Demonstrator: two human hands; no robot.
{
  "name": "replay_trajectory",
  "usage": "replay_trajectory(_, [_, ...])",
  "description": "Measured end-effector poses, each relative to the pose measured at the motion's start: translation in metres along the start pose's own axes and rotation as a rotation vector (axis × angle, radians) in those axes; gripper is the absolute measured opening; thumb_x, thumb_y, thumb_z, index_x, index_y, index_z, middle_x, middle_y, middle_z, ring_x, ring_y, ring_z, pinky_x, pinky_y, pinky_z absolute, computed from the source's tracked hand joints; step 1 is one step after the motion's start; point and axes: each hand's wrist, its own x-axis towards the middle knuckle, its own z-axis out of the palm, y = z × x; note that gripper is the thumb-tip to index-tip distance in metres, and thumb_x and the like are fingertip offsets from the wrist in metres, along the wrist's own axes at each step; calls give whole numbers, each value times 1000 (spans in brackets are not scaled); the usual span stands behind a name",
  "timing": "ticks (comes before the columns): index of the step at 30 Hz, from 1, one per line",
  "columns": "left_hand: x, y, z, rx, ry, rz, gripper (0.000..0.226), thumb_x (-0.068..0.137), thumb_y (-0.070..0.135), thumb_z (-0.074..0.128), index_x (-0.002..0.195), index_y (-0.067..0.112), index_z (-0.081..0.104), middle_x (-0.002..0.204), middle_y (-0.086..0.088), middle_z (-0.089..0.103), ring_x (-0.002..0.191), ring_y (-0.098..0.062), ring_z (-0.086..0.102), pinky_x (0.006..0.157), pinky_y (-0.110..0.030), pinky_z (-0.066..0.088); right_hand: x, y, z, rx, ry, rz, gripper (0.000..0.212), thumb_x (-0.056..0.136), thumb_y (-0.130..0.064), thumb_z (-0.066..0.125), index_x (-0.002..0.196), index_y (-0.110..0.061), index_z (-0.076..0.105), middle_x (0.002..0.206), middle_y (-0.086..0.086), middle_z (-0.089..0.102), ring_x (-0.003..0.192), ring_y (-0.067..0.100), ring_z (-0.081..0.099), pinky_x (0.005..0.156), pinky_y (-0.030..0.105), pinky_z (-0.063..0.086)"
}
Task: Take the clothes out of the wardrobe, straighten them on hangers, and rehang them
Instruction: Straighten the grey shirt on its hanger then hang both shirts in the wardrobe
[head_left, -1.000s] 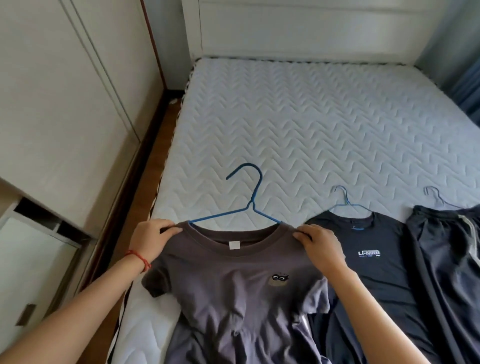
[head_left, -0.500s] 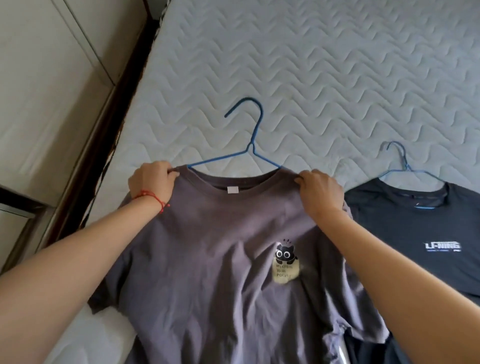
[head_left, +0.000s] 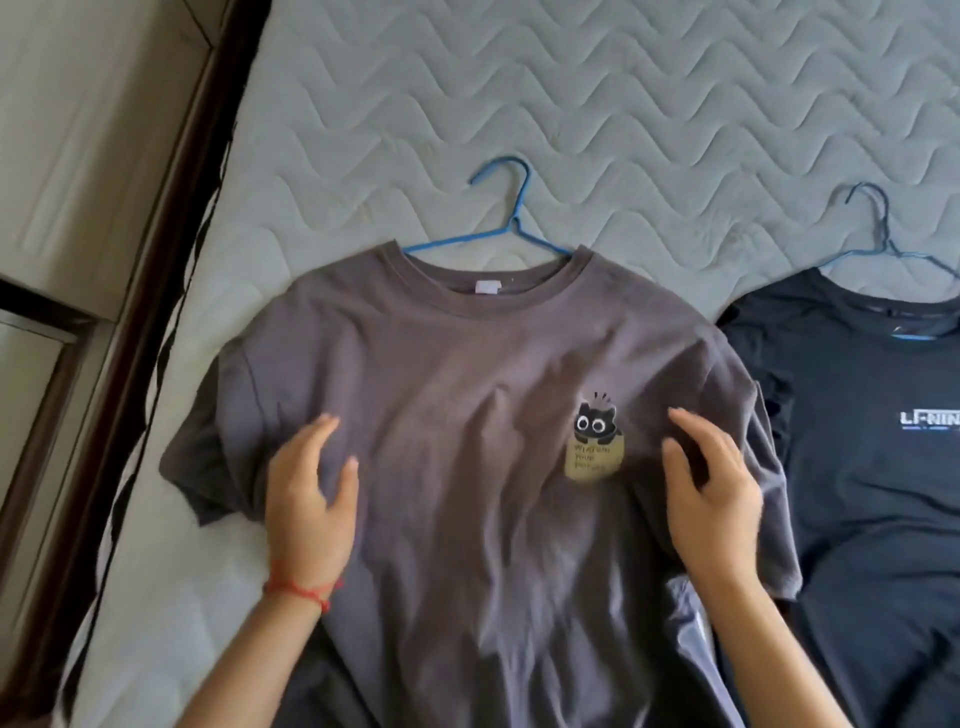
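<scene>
A grey-brown T-shirt (head_left: 467, 364) with a small cat print lies face up on the mattress (head_left: 597, 104). A blue wire hanger (head_left: 511, 218) is threaded through its collar, hook pointing away from me. My left hand (head_left: 311, 499), with a red string at the wrist, lies over the shirt's left chest, fingers straight. My right hand (head_left: 711, 493) is over the right chest beside the cat print, fingers spread and loose. Neither hand grips the cloth.
A dark navy T-shirt (head_left: 872, 426) on its own blue hanger (head_left: 883, 234) lies just to the right, its sleeve touching the grey shirt. At the left, the dark wooden bed frame (head_left: 171, 260) borders a narrow gap beside pale wardrobe doors (head_left: 78, 156).
Both hands let go of the shirt's shoulders near the collar and moved down to its chest. The view has tilted down and closer to the shirt.
</scene>
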Motion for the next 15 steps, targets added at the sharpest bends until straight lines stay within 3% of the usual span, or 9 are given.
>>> replay_trajectory(3, [-74, -20, -27, 89, -112, -68, 43, 80, 19, 51, 110, -10, 60, 121, -30, 57, 113, -39, 51, 98, -36, 34, -66, 31, -27, -5, 79, 138, 23, 87, 0, 57, 106, -7, 66, 103, -3, 67, 89, -15, 53, 82, 7, 42])
replay_trajectory(5, [-114, -32, -41, 115, -209, -136, 57, 76, 31, 45, 111, -11, 60, 123, -32, 55, 113, -43, 52, 97, -40, 37, -105, 46, -38, 0, 141, 260, 21, 85, 0, 59, 104, -6, 67, 92, -23, 65, 78, -14, 55, 78, 10, 42])
replay_trajectory(7, [-144, -39, -51, 163, -253, -237, 65, 70, 36, 44, 111, -12, 59, 119, -34, 56, 107, -50, 56, 93, -48, 43, -139, 52, -45, 36, 162, 392, 24, 83, -2, 64, 105, -11, 66, 91, -20, 65, 74, -11, 56, 74, 4, 42])
replay_trajectory(10, [-173, -48, -62, 259, -310, -341, 73, 65, 41, 43, 108, -15, 60, 112, -40, 56, 99, -57, 57, 82, -60, 47, -176, 55, -53, 16, 12, 567, 44, 74, -10, 76, 114, -19, 61, 111, 7, 64, 86, -9, 57, 82, 6, 40])
replay_trajectory(12, [-183, -55, -68, 265, -323, -411, 74, 63, 41, 49, 108, -18, 58, 106, -42, 57, 96, -57, 56, 81, -59, 47, -187, 54, -61, -19, -102, 633, 60, 68, -16, 81, 122, -21, 56, 118, 1, 61, 105, 7, 56, 95, 23, 40])
replay_trajectory(15, [-189, -58, -75, 205, -281, -614, 54, 72, 16, 72, 114, -13, 53, 107, -38, 60, 101, -54, 55, 83, -55, 46, -187, 55, -74, -144, -276, 620, 70, 64, -26, 84, 126, -26, 52, 109, -6, 57, 107, 16, 55, 95, 35, 43])
